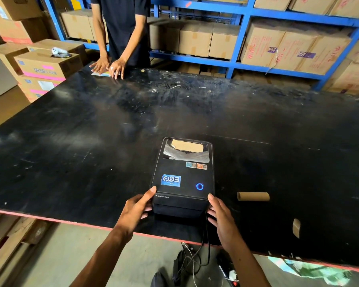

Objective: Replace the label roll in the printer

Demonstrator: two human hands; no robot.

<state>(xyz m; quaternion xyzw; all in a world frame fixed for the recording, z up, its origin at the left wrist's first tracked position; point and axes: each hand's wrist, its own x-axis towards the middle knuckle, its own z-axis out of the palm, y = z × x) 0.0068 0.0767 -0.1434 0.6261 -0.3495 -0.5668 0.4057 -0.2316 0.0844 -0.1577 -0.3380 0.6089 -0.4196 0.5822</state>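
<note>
A black label printer (182, 179) stands near the front edge of the black table (91, 141), its lid down and a blue ring light lit on top. A patch of cardboard and plastic film is taped over its lid window. My left hand (138, 207) grips the printer's front left corner, thumb on the lid. My right hand (221, 217) presses against the front right corner, fingers spread. An empty brown cardboard roll core (253, 196) lies on the table just right of the printer.
A small cardboard piece (296, 227) lies at the front right. Black cables (203, 245) hang from the printer to the floor. A person (120, 32) stands across the table, both hands on a paper. Blue shelves (240, 32) and stacked cartons surround the table.
</note>
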